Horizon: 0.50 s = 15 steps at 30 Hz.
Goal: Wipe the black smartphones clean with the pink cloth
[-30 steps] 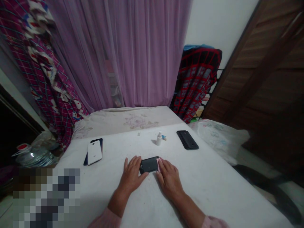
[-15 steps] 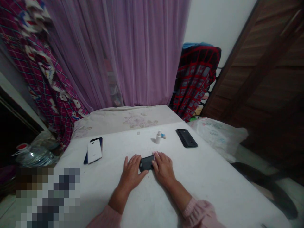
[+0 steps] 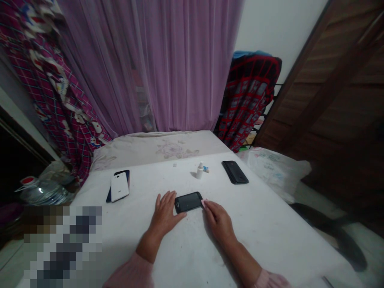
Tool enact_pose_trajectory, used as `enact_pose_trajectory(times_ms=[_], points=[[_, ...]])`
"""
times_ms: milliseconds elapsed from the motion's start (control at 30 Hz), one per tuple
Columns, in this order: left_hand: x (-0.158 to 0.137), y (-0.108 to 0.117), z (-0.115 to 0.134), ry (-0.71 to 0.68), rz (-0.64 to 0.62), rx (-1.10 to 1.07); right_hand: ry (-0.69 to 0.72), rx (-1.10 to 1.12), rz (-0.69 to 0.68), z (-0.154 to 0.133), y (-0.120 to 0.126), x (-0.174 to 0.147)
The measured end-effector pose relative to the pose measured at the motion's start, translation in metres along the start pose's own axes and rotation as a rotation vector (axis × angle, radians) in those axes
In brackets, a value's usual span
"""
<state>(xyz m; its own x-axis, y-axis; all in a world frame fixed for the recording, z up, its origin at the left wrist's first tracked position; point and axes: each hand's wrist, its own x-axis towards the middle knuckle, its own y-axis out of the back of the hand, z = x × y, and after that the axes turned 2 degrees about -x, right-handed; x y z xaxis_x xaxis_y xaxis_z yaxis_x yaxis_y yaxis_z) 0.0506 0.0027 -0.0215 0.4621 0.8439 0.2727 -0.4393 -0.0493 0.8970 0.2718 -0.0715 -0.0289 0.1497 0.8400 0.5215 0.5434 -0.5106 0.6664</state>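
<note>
A purple curtain [image 3: 186, 68] hangs beside a red-and-black cloth [image 3: 247, 94]

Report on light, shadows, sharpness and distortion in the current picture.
Head view: dim, uneven light, the wooden panel at right sinking into darkness; a faint shadow left of the white bottle; fine detail soft, lettering on the phone beside the left hand unreadable; wide-angle lean toward the side edges; a pixelated block covering the lower left.

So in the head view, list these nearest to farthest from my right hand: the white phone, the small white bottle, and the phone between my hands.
1. Middle phone: just left of your right hand.
2. Small white bottle: farther forward, slightly left.
3. White phone: well off to the left.
</note>
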Motion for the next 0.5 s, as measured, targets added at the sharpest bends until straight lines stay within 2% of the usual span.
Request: enact_pose_trajectory(times_ms=[100,233,367,500], points=[[-0.002,0.002,-0.003,0.026,-0.01,0.0,-0.047,0.049,0.069,0.006,-0.002,0.002],[-0.004,0.005,-0.004,0.042,-0.01,-0.035,-0.07,0.046,0.083,0.007,-0.004,0.0],[-0.004,0.008,0.002,0.072,0.015,-0.135,-0.019,0.024,0.11,0.004,-0.003,0.004],[-0.005,0.009,0.01,0.087,0.041,-0.276,0.09,-0.036,0.142,-0.007,0.001,0.012]])
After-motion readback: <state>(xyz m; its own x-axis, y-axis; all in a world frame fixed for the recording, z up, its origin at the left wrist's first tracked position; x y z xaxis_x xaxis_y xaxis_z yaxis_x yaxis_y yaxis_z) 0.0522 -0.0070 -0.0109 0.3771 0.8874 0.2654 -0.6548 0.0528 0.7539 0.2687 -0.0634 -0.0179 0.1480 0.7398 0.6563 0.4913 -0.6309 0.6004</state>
